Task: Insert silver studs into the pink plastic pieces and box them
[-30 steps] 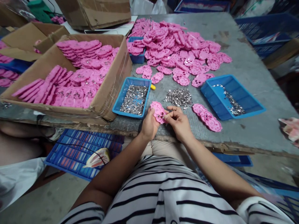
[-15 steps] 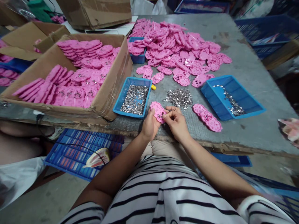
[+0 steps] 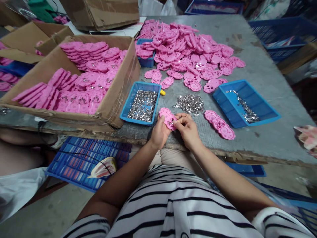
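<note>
You are in what looks like an assembly workshop: your worn table [image 3: 252, 62] bears a great heap of pink parts [image 3: 178, 43], a pile of metal bits [image 3: 190, 103], blue trays [image 3: 226, 106] and a packed carton [image 3: 120, 89], while plastic crates [image 3: 269, 28] stand off to your right.

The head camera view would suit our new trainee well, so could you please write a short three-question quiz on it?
1. Open question: what does the left hand hold?
2. True or false: the loose heap of silvery bits lies inside the cardboard box.
3. Fill in the colour: the small object beside the tray nearer the left hand is ____.

Key:
1. A pink piece; the fingers of the right hand are at it too.
2. False; the heap lies on the table.
3. Yellow.
</note>
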`<state>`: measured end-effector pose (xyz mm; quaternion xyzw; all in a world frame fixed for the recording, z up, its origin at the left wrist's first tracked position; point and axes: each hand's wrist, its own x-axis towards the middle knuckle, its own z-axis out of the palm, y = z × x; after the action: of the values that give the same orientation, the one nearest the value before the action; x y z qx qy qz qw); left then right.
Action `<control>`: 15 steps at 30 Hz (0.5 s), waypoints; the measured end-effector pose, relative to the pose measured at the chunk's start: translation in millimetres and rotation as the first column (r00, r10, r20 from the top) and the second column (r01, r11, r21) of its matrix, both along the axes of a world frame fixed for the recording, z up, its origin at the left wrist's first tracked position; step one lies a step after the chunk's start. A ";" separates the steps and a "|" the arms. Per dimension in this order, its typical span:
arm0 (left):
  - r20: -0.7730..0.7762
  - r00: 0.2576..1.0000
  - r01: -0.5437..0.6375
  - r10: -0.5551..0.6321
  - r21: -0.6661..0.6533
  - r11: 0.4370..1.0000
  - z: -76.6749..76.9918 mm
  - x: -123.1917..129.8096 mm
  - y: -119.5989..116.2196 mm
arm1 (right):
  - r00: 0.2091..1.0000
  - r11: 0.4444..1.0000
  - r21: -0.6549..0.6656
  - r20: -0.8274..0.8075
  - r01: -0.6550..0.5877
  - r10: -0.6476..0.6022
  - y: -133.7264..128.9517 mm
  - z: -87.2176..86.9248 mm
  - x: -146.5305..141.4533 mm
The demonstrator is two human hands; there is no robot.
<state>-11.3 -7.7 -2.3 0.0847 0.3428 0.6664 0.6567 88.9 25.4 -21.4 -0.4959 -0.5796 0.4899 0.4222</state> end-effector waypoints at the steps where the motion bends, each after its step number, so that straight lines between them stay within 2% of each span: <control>1: -0.004 1.000 0.002 -0.002 -0.002 1.000 0.5 0.0 0.0 | 1.000 1.000 0.006 0.010 -0.003 0.003 -0.4 0.0 -0.2; 7: 0.007 1.000 0.001 -0.001 -0.013 1.000 3.0 -0.2 0.1 | 0.996 0.997 0.069 0.084 -0.022 0.016 -2.2 -1.0 -1.9; 11: 0.018 1.000 -0.005 0.004 0.033 0.999 -0.2 -0.6 -1.3 | 0.992 0.994 0.107 0.122 -0.019 0.006 -1.8 -0.6 -0.3; 15: -0.038 0.999 0.011 -0.009 0.058 0.998 -4.5 -0.7 -3.3 | 0.990 0.991 0.125 0.136 -0.054 0.037 -1.7 0.7 3.9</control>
<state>-11.9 -11.0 -6.8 0.1179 0.3351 0.6709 0.6509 92.8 23.7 -20.7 -0.4860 -0.6482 0.4266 0.4022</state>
